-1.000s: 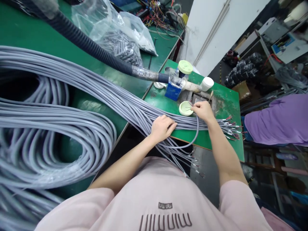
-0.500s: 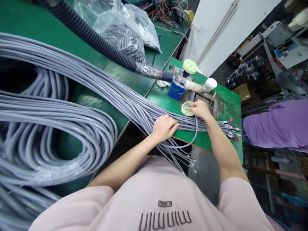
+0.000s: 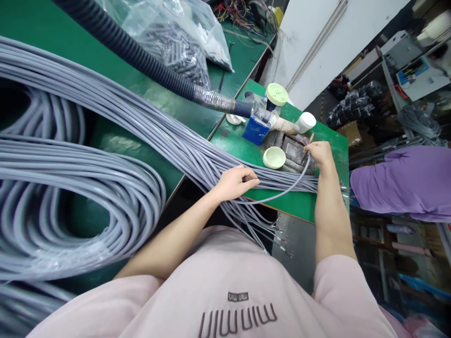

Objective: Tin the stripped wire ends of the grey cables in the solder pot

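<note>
My right hand (image 3: 320,152) pinches the end of one grey cable (image 3: 294,188), its thin wires over a metal pot (image 3: 294,152) in a dark frame. Left of the pot sits an open pale-green tub (image 3: 274,157). My left hand (image 3: 237,182) rests on the grey cable bundle (image 3: 183,136), its fingers curled; whether it grips a cable is hidden. A blue box (image 3: 256,130) stands at the mouth of a ribbed hose (image 3: 148,65). Stripped cable ends (image 3: 282,237) hang at the table's front edge.
Big grey cable coils (image 3: 137,188) fill the left. A green-lidded jar (image 3: 276,94) and a white-lidded jar (image 3: 307,121) stand behind the pot. A plastic bag (image 3: 176,51) lies at the back. A person in a purple top (image 3: 401,183) is at the right.
My right hand has moved right with the cable end, from the pale-green tub to the metal pot. My left hand has stayed on the bundle. The camera view has shifted slightly.
</note>
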Tool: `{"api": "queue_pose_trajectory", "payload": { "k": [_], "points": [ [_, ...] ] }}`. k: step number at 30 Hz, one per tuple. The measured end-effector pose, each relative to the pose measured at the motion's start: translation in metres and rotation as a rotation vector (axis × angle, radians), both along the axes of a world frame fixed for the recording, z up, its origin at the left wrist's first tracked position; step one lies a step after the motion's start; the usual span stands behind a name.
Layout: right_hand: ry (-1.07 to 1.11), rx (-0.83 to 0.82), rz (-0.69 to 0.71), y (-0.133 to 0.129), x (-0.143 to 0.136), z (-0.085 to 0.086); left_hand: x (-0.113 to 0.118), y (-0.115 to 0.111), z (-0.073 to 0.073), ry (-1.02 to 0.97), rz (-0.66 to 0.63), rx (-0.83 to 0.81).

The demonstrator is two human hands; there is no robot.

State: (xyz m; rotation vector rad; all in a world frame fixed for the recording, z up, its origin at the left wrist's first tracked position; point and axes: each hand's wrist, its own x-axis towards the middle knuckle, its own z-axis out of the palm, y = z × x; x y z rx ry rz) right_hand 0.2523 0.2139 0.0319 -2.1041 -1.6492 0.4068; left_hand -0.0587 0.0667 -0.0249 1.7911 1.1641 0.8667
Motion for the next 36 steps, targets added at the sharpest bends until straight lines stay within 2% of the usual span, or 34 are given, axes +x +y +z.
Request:
{"api": "queue_pose_trajectory", "payload": {
  "k": [5, 13, 31, 36],
  "points": [
    [-0.094, -0.075, -0.062, 0.017, 0.008, -0.022, -0.002, 0.000, 0.002, 0.005, -0.014, 0.030],
    [-0.149, -0.118, -0.095, 0.026, 0.003, -0.030, 0.000, -0.002, 0.003, 0.042, -0.009, 0.059],
    [-0.087, -0.125, -0.103, 0.023, -0.007, -0.023, 0.001, -0.001, 0.000, 0.041, 0.005, 0.099],
    [-0.007, -0.077, -0.086, 0.010, 0.000, -0.016, 0.001, -0.002, 0.000, 0.051, 0.012, 0.098]
  ]
}}
